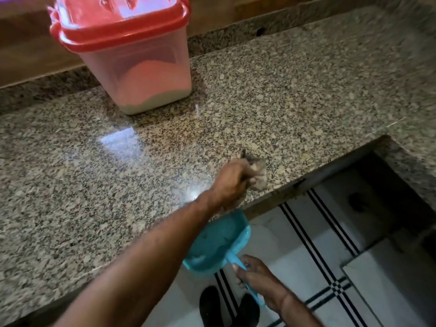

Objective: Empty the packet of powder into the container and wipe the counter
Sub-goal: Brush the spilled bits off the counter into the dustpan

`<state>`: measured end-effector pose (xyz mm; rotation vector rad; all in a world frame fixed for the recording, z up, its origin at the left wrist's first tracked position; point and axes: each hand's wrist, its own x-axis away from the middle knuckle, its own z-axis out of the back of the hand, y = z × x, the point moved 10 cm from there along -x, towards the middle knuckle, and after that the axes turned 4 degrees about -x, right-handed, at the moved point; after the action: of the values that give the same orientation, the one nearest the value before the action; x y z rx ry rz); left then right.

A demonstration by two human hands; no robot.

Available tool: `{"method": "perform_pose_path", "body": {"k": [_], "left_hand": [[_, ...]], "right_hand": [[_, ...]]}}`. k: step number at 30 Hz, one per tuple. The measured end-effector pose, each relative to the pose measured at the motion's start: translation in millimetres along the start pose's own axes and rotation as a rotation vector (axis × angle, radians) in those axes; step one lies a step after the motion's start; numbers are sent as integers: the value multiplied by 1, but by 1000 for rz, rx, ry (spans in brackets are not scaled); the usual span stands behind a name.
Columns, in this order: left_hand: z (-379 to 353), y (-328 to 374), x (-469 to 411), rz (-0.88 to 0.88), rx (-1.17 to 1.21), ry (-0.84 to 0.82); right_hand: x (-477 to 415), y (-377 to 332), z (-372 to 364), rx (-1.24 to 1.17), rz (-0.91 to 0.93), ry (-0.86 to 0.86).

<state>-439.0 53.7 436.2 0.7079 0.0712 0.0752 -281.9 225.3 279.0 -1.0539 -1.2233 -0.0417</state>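
The left hand presses a small cloth to the granite surface near its front edge, apparently sweeping spilled powder toward the teal dustpan, which the right hand grips by the handle just below that edge (a catch position). The lidded red container, powder inside, stands at 11 o'clock. No writing is legible.

A speckled granite counter fills most of the frame, glossy with pale light reflections left of centre. A brown wooden wall runs along the top. White floor tiles with black stripes lie lower right.
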Motion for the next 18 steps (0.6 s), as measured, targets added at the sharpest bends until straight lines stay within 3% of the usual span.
{"method": "perform_pose_path", "body": {"k": [6,13,15,18], "left_hand": [[25,-19,73,16,-90,-120],[66,-65,147,170,-171,-93],[83,-72,158,236,-70,-34],[121,-107,185,517,147,189]], "right_hand": [[18,6,-5,-49,26,44],[35,24,-18,-68,19,57],[41,21,-23,-70,45,53],[46,13,-27,-57,87,48]]}}
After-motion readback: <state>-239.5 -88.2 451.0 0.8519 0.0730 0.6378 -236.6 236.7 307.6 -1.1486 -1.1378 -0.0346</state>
